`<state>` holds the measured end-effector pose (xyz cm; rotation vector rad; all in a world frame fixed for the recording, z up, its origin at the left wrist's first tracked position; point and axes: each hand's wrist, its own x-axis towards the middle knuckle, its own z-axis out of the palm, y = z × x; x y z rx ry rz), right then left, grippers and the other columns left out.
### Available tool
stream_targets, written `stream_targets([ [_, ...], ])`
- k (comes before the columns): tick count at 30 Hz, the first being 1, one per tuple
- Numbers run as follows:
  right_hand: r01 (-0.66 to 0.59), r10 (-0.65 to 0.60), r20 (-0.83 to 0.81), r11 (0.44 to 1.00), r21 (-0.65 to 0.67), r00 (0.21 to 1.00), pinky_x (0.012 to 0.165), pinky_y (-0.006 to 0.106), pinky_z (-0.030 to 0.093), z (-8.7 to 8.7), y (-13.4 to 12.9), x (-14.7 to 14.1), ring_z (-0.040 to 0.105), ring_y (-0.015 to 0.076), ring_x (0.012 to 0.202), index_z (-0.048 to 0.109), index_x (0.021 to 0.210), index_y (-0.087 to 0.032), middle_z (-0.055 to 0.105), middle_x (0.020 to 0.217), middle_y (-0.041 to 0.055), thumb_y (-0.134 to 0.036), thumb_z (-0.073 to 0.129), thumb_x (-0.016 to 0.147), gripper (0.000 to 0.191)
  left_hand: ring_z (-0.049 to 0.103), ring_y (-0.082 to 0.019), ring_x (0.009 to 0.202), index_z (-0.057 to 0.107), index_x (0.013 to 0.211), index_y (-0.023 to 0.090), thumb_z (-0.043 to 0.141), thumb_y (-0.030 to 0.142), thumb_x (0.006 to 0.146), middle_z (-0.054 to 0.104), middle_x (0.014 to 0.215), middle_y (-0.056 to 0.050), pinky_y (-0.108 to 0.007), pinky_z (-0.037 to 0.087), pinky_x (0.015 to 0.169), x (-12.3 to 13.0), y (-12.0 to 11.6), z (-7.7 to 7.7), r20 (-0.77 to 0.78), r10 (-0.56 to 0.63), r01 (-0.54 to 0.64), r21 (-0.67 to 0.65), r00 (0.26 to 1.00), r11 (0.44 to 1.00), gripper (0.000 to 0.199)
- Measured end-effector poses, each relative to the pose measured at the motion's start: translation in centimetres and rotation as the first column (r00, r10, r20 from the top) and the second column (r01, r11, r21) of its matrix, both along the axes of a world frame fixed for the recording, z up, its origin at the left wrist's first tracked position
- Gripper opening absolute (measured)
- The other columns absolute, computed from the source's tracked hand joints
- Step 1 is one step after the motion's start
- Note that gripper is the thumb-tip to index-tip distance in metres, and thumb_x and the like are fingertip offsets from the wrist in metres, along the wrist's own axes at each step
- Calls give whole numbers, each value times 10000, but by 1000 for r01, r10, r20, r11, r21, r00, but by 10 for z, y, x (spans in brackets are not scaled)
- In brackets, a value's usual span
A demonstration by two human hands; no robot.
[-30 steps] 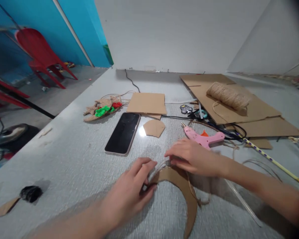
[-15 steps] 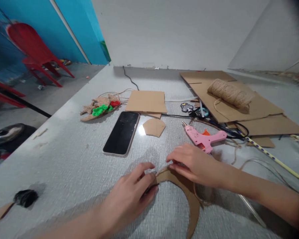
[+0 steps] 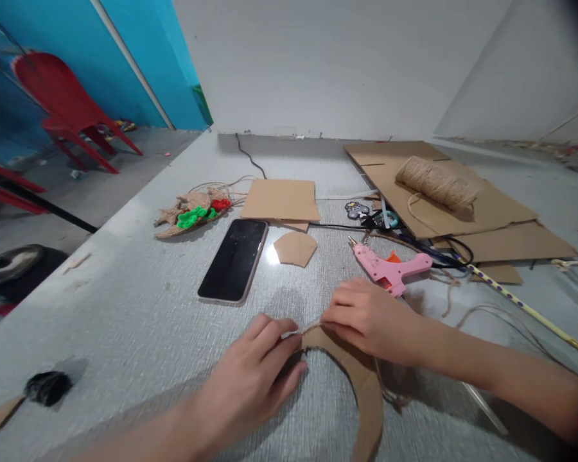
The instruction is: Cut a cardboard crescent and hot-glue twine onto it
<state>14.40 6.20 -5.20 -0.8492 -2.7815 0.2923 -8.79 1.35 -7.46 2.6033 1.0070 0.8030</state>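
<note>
A curved, crescent-like cardboard piece (image 3: 366, 385) lies on the grey table at the bottom middle, with thin twine (image 3: 311, 328) along its upper edge. My left hand (image 3: 264, 366) is closed on the piece's left end, fingertips and thumb hiding that end. My right hand (image 3: 361, 317) pinches the twine against the top edge of the cardboard, a short way to the right. Loose twine hangs beside the piece below my right wrist. Just beyond my right hand lies a pink glue gun (image 3: 390, 268).
A phone (image 3: 234, 260), small cardboard piece (image 3: 295, 249) and cardboard rectangle (image 3: 282, 200) lie ahead. Further left is a twine ornament (image 3: 192, 212); at right, a twine roll (image 3: 437, 185) on cardboard sheets (image 3: 491, 215) and a yellow stick (image 3: 525, 305). Black tape (image 3: 48, 387) lies left.
My right hand's fingers have closed down nearer the cardboard's top edge, and my left fingers have shifted slightly along it. The view has moved a little.
</note>
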Motion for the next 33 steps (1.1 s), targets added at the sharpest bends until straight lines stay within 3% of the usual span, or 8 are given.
stream_targets([
  [10, -5, 3, -18, 994, -108, 1000, 708, 318, 392, 4, -5, 3, 482, 175, 746, 680, 856, -159, 600, 777, 39, -190, 480, 955, 225, 522, -230, 918, 604, 986, 149, 524, 182, 922, 605, 1036, -101, -364, 502, 780, 0, 3, 3, -56, -6, 6, 1, 998, 1000, 108],
  [33, -39, 41, 87, 999, -16, 995, 687, 331, 385, 0, -6, 8, 496, 183, 763, 665, 848, -171, 599, 804, 35, -205, 498, 946, 196, 516, -233, 902, 604, 1052, 165, 493, 134, 920, 595, 1054, -101, -368, 491, 758, 2, 4, 0, -102, -14, 12, -24, 995, 1000, 176],
])
